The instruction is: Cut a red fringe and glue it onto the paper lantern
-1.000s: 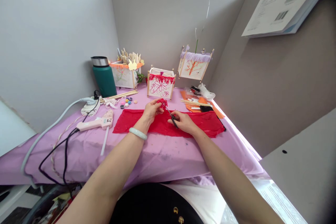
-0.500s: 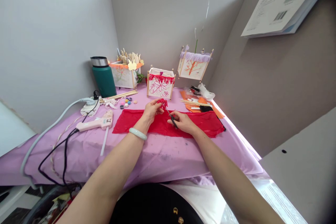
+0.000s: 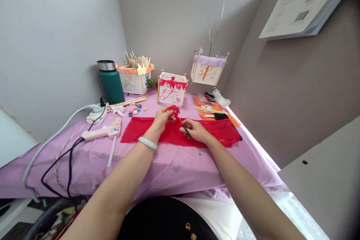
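Note:
Pinched in my left hand (image 3: 164,119) is a piece of fringed red paper (image 3: 175,111), its cut strands hanging to the right of the fingers. My right hand (image 3: 195,129) is closed on a small pair of dark-handled scissors (image 3: 186,129), whose blades point up and left to the fringe. Below both hands a wide sheet of red paper (image 3: 137,130) lies across the purple cloth. A white box lantern (image 3: 170,93) with a red flower drawing and red fringe stands just behind my hands.
On the left are a pink glue gun (image 3: 102,132) with cables, a power strip (image 3: 96,115) and a green bottle (image 3: 111,84). A stick-filled box (image 3: 134,82) stands behind. Orange sheets (image 3: 201,114) lie at right, below a purple-fringed lantern (image 3: 208,71).
The scissors in my right hand have shifted slightly and their handles look closer together. My left hand and the red fringe have hardly moved.

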`<state>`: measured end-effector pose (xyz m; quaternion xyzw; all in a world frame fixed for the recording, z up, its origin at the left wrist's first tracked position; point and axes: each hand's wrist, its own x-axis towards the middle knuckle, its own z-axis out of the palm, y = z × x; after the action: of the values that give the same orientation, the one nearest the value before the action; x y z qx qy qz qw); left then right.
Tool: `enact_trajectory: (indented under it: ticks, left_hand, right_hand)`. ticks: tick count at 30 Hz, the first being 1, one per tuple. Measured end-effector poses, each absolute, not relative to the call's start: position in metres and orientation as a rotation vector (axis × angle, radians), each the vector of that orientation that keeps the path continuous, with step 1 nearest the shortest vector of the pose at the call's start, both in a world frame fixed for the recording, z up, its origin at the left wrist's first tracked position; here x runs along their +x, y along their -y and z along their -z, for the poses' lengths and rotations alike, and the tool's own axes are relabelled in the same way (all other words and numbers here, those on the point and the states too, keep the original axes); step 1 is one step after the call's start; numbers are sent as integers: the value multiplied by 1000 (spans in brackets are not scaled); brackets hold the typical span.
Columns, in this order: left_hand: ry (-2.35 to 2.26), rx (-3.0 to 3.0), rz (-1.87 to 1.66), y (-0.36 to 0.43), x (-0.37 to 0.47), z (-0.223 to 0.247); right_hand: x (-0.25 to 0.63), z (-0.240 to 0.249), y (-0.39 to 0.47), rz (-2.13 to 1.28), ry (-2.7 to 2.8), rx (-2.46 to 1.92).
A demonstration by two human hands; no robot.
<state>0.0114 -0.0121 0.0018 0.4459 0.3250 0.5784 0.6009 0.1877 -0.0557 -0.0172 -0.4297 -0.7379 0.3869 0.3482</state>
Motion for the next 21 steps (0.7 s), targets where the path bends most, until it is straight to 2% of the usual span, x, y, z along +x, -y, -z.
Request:
enact_trajectory:
  ticks: [21]
  left_hand:
    - [-746,1026,-1341,13,11,-2]
  right_hand:
    - [186,16,57,-1134,1849,-1096]
